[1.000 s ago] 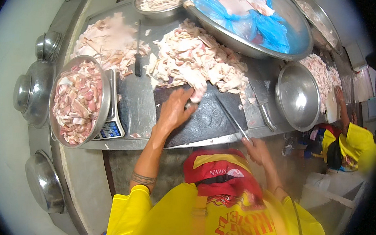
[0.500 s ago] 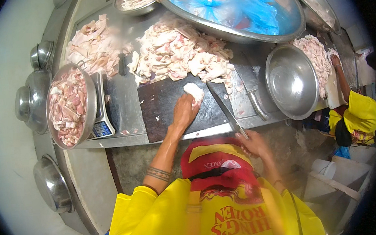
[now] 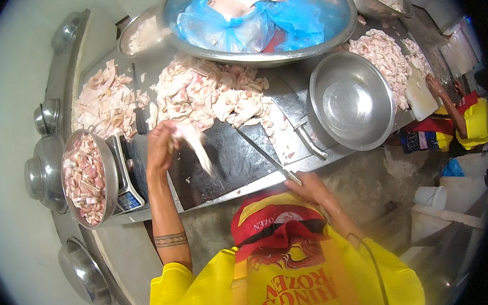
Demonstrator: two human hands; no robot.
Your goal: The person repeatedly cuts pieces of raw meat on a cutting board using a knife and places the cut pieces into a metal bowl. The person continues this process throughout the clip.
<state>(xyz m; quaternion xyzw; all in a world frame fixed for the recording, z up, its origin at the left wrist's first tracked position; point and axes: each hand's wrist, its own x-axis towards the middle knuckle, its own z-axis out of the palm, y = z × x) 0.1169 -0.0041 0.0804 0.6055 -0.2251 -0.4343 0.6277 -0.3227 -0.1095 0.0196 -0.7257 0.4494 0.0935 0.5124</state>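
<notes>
My left hand [image 3: 160,146] is closed on a strip of pale raw meat [image 3: 196,143], which dangles above the left part of the dark cutting board [image 3: 222,168]. In my right hand [image 3: 311,188] is the handle of a long knife [image 3: 267,157]. Its blade points away and to the left, low over the board's right side. Just beyond the board lies a big heap of pale raw meat pieces [image 3: 211,95]. A flatter pile of pale skin pieces [image 3: 105,106] is to its left, with a dark-handled knife [image 3: 140,119] between the two.
A steel bowl of pink meat [image 3: 85,179] rests on a scale [image 3: 127,184] at left. At right stand a bare steel bowl [image 3: 352,101] and a metal-handled tool [image 3: 311,141]. A large basin [image 3: 271,56] holds blue bags. Another person [image 3: 462,121] works at far right.
My left hand has lifted the meat piece off the board and moved left with it. My right hand still holds the knife near the table edge. The whole view has shifted somewhat.
</notes>
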